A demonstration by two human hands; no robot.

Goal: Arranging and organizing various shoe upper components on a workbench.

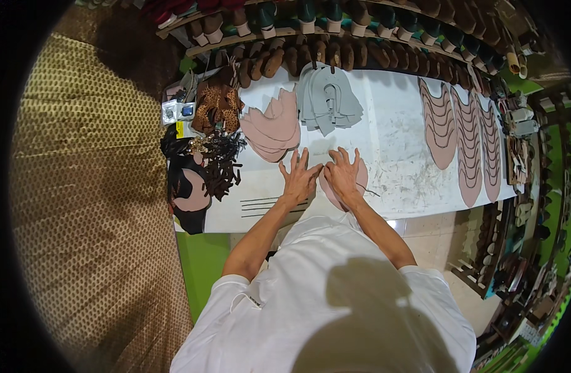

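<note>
A rounded pink shoe-upper piece [362,176] lies at the front edge of the white table. My right hand [343,179] rests over it with fingers spread, covering much of it. A thin dark strip [371,191] sticks out from beneath that hand to the right. Just beside it, my left hand [300,181] is stretched out with fingers apart, its thumb side almost touching the right hand. Whether a strip lies between the hands is hidden. Several thin dark strips [258,201] lie side by side left of my left forearm.
Stacked pink pieces [273,127] and grey pieces [335,102] lie beyond my hands. Rows of overlapping pink pieces [469,149] are at the right. Leopard-print pieces [217,107] and dark scraps [222,177] fill the left end. Shoe lasts [335,55] line the back rack.
</note>
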